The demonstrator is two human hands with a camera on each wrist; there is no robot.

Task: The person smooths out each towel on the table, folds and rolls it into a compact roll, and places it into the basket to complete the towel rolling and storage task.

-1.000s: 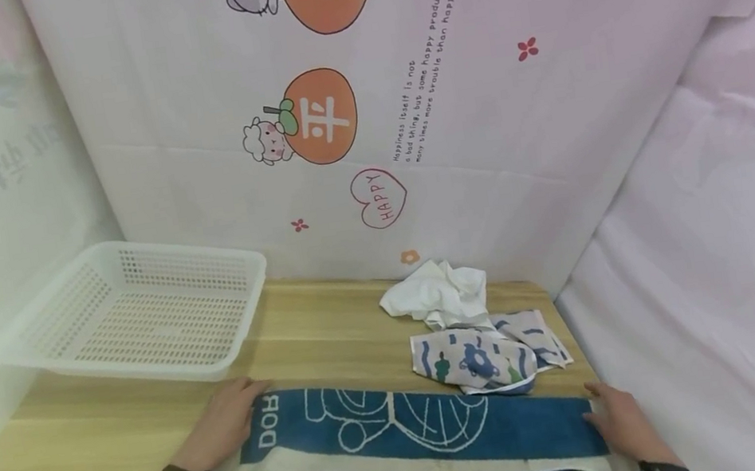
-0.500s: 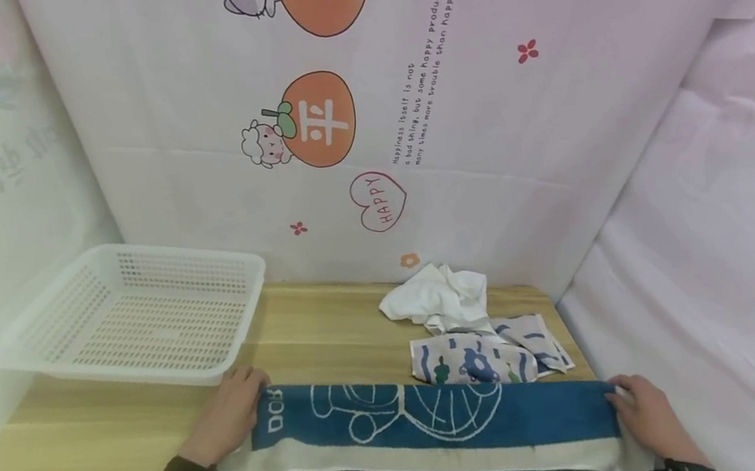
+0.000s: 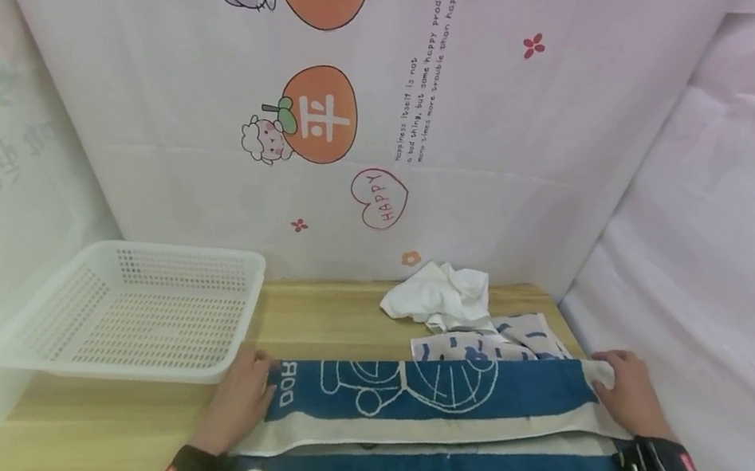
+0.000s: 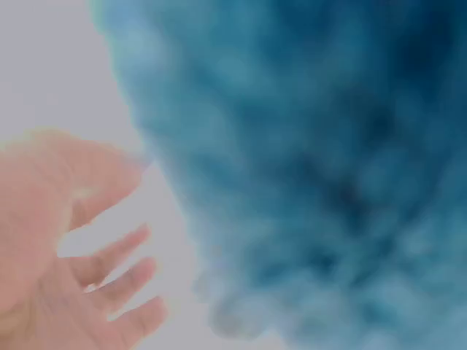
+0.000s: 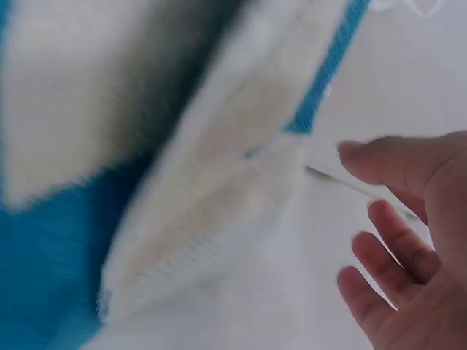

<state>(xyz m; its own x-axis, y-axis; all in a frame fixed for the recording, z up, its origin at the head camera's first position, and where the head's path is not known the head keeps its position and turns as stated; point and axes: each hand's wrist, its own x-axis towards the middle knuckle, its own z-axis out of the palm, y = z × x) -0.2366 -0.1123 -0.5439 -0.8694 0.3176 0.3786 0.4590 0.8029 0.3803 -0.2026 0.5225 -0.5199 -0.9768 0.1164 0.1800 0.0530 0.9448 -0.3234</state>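
A blue and cream towel [image 3: 529, 387] with a white line drawing and letters stretches between my hands, folded lengthwise so a second layer shows along its near side. My left hand [image 3: 244, 395] grips its far left corner. At the far right corner, my right hand [image 3: 627, 389] holds the cream end between thumb and fingers. Blurred blue cloth of the towel [image 4: 314, 168] fills most of the left wrist view, the thumb tip at its edge. In the right wrist view, bent fingers [image 5: 398, 244] lie beside the towel's cream border.
A white slotted plastic basket [image 3: 165, 322] stands at the back left of the wooden table [image 3: 330, 310]. Beyond the towel lie a crumpled white cloth [image 3: 440, 295] and a patterned cloth [image 3: 532, 330], the latter partly covered from view. Printed white sheets [image 3: 488, 196] wall the table.
Both hands have carried the towel away from me toward the back of the table, over more of the patterned cloth. The right hand shifted right, then back left. The basket has stayed put.
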